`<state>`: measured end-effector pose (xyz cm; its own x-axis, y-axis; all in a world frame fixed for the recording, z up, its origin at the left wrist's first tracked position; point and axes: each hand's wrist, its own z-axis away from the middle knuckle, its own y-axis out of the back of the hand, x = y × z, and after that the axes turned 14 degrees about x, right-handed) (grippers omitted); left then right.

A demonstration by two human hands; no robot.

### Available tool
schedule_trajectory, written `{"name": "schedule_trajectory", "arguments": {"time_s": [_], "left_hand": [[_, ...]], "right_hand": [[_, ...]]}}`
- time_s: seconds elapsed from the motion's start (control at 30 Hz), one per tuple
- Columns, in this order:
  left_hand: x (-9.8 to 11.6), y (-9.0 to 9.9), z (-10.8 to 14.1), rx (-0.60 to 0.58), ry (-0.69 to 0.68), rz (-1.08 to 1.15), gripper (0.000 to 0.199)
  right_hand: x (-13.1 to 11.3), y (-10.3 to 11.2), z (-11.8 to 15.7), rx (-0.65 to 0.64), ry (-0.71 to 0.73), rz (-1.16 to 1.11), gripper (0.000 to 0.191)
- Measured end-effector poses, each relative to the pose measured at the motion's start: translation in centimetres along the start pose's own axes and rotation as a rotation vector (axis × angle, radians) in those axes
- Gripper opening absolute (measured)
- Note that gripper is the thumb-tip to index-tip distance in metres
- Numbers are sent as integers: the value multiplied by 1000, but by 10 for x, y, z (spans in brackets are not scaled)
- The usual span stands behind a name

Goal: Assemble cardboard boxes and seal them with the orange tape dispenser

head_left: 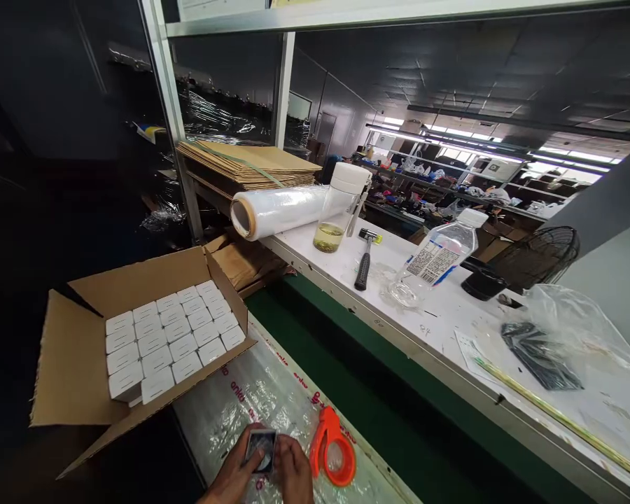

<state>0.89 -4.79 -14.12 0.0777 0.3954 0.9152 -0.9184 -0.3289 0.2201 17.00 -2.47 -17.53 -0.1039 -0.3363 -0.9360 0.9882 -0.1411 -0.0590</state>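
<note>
Low in the head view, my left hand (235,470) is closed around a small square box (261,448) with a dark inside and a pale rim. My left thumb presses on its face, and a roundish, shiny shape shows there, too small to name. My right hand (294,467) has its fingers curled at the right edge of the same box. An orange tape dispenser (334,451) lies just right of my right hand on the plastic-covered surface (262,392). To the left, an open cardboard box (78,350) holds rows of white small boxes (171,332).
On the white shelf (399,318) are a plastic film roll (288,210), a drink bottle (330,224), a hammer (365,262), a clear bottle (433,259) and plastic bags (582,336). Flattened cardboard (257,164) is stacked behind. A green strip (315,329) runs below the shelf.
</note>
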Motion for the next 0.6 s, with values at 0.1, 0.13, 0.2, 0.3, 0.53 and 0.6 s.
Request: {"name": "schedule_trajectory", "arguments": {"time_s": [0.1, 0.13, 0.2, 0.3, 0.53, 0.6], "left_hand": [[-3, -1, 3, -38, -55, -42, 60], [-4, -1, 4, -43, -69, -55, 59], [-7, -1, 4, -37, -90, -73, 60], [-13, 2, 2, -44, -81, -81, 72], [-8, 40, 3, -173, 225, 194, 85], [-2, 47, 3, -202, 285, 241, 76]], "right_hand": [[6, -8, -9, -49, -74, -56, 67], [8, -10, -10, -50, -103, -73, 71], [11, -13, -13, -36, -142, -97, 77], [10, -15, -16, -26, -137, -118, 72], [-5, -18, -13, -25, -123, -101, 47], [-9, -19, -12, -34, -96, -84, 38]]}}
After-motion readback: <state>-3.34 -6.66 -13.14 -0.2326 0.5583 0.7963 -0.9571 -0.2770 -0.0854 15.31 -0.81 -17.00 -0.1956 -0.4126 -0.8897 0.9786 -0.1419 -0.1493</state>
